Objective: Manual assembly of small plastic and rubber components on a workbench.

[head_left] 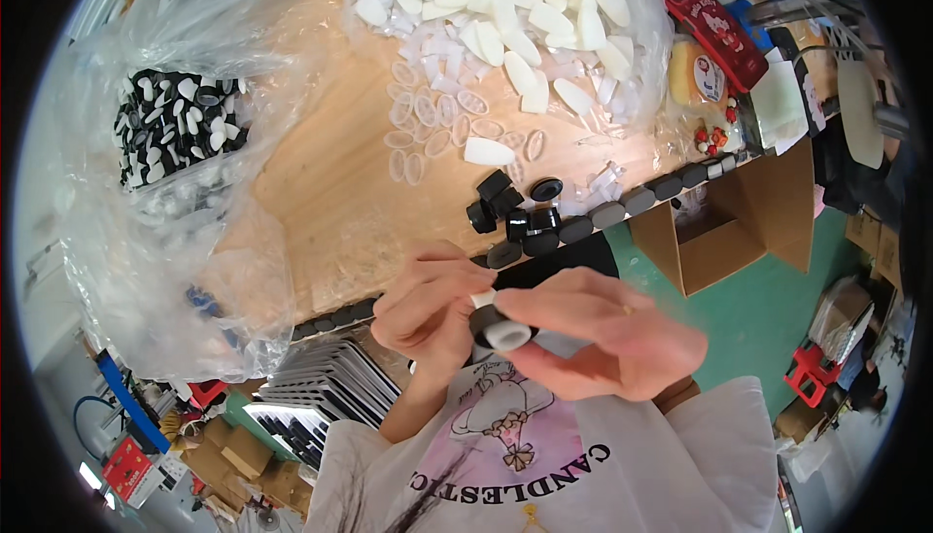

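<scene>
In front of my chest, both hands hold a small black oval part with a white piece in it [488, 324]. My left hand [425, 305] pinches its upper left side, where a bit of white shows between the fingertips. My right hand [612, 334] has its thumb and fingers closed around the other side, and the part's pale hollow end faces down and right. Just beyond lie several loose black oval caps [505, 198], a single white oval piece [489, 151] and scattered clear oval rings [428, 125]. What the palms cover is hidden.
White oval pieces [515, 8] are heaped at the back on clear plastic. To the left, a plastic bag holds black and white parts [180, 125]. Dark oval pieces [607, 214] line the table's near edge. An open cardboard box [719, 232] stands right; a red case [714, 28] lies behind.
</scene>
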`<act>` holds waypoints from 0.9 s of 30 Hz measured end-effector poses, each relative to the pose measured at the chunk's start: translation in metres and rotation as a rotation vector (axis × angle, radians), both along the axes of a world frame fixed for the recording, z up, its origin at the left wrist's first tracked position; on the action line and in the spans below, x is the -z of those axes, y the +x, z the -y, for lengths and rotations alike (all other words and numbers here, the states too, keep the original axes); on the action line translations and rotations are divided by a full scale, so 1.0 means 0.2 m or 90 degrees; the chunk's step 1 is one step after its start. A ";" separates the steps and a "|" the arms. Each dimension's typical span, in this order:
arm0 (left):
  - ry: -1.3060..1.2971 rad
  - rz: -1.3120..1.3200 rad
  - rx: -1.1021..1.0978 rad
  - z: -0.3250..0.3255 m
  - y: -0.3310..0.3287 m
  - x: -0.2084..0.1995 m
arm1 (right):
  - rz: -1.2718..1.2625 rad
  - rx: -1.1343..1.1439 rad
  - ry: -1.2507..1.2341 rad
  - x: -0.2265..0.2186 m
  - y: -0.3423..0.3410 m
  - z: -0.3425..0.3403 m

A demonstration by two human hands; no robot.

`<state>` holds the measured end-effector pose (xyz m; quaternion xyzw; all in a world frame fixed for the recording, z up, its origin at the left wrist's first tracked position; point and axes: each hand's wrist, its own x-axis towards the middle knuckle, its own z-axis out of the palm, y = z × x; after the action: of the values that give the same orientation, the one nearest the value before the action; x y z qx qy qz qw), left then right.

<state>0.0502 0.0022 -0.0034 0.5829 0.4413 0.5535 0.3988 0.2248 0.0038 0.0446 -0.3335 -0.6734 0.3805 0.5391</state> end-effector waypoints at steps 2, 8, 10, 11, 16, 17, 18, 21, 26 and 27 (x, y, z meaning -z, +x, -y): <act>0.043 -0.032 0.007 -0.03 -0.01 0.00 | -0.025 -0.017 -0.030 -0.01 -0.01 0.02; 0.026 -0.074 0.026 0.04 0.00 -0.02 | -0.014 -0.040 -0.034 -0.01 0.04 -0.02; 0.042 -0.077 -0.010 0.01 -0.02 0.01 | -0.029 -0.056 -0.036 -0.01 0.03 -0.01; 0.041 -0.077 -0.011 0.00 -0.02 0.01 | -0.024 -0.051 -0.039 -0.02 0.01 -0.01; 0.068 -0.109 -0.002 0.02 -0.03 0.02 | -0.023 -0.047 -0.040 -0.03 0.00 0.00; 0.067 -0.106 -0.002 0.02 -0.02 0.01 | -0.007 -0.059 -0.058 -0.04 0.01 -0.01; 0.040 -0.108 -0.017 0.03 -0.02 0.01 | 0.009 -0.072 -0.076 -0.05 0.01 -0.01; 0.004 -0.102 -0.064 0.03 -0.01 0.02 | 0.009 -0.082 -0.080 -0.06 0.00 -0.01; 0.055 -0.136 -0.012 0.06 -0.03 -0.01 | 0.004 -0.043 -0.058 -0.04 -0.01 -0.03; 0.057 -0.135 -0.013 0.07 -0.03 -0.02 | 0.026 -0.034 -0.054 -0.03 -0.01 -0.04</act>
<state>0.0441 -0.0126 0.0009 0.6508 0.4616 0.5119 0.3183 0.2237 0.0120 0.0516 -0.3458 -0.6759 0.4162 0.5004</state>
